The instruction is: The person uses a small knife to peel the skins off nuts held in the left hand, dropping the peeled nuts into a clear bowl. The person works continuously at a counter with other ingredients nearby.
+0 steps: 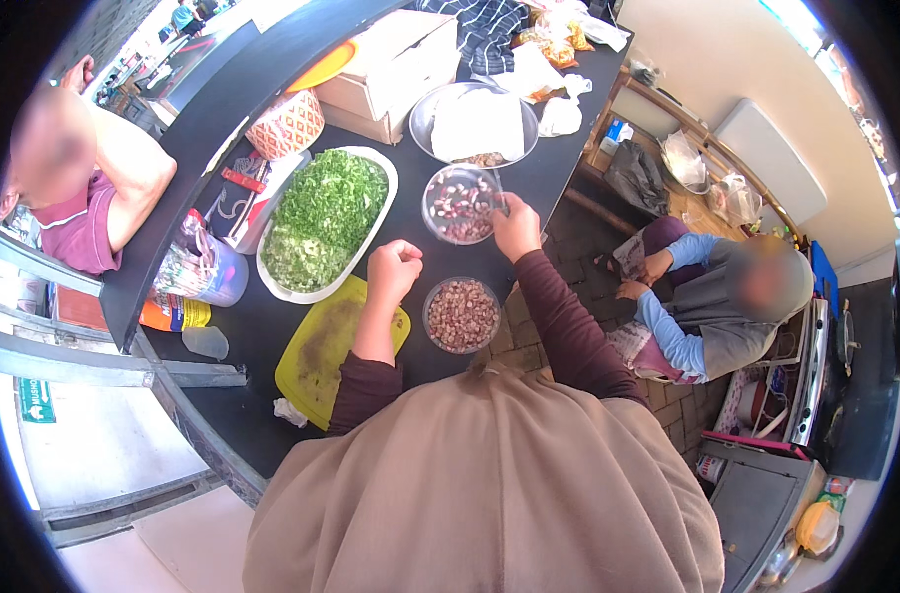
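Note:
My right hand (516,226) grips the rim of a clear plastic bowl (461,204) that holds scattered reddish-white pieces, perhaps shallots. My left hand (395,270) is held above the black counter, its fingers curled with thumb and fingertips close together; whether something small is between them cannot be seen. Between my forearms stands a second round container filled with sliced reddish pieces (462,315). A yellow-green cutting board (313,356), stained dark in the middle, lies under and beside my left forearm. Left of my hands, a white oval tub (392,167) holds chopped green leaves (331,193).
A metal bowl (419,137) with white paper stands beyond the clear bowl. Cardboard boxes (391,74), a patterned canister (287,126) and a plastic tub (228,270) edge the counter. One person sits at the right (717,311); another leans at the raised ledge, left (87,178).

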A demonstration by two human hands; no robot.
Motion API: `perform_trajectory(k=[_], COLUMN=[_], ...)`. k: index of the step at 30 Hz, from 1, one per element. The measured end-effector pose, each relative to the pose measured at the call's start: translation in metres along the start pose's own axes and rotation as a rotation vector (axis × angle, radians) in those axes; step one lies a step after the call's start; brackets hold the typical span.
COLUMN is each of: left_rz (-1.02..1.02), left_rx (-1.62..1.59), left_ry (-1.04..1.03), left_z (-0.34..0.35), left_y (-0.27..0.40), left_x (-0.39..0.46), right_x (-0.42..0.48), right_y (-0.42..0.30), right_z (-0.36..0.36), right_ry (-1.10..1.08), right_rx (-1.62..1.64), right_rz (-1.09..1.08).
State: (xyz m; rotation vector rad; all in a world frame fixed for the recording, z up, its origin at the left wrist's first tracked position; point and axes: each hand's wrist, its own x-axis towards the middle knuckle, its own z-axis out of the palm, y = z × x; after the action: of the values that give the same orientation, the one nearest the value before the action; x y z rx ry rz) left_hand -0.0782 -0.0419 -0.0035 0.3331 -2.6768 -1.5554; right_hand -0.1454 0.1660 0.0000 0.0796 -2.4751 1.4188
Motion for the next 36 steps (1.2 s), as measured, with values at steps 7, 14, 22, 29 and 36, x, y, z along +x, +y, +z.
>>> perform_trajectory(k=[7,14,22,29,36], left_rz=[0.032,0.024,0.034,0.159,0.366], left_rx=[0.029,-0.036,-0.002,-0.005,0.228], left_ry=[0.053,0.096,0.268,0.395,0.269], left_z=[-0.003,-0.004,-0.014,-0.018,-0.01], left_y=[0.0,0.0,0.015,0.021,0.021], left_x=[0.005,0.002,-0.002,-0.007,0.002], right_x=[-0.001,-0.005,-0.006,-0.019,-0.024], right_y=[0.004,-0.001,-0.004,0.004,-0.012], right_z=[0.004,0.008,0.013,0.023,0.029], right_ry=[0.02,0.089,0.118,-0.084,-0.464], right_rx=[0.019,0.055,0.079,-0.016,0.048], right_rz=[0.005,0.032,0.011,-0.029,0.112])
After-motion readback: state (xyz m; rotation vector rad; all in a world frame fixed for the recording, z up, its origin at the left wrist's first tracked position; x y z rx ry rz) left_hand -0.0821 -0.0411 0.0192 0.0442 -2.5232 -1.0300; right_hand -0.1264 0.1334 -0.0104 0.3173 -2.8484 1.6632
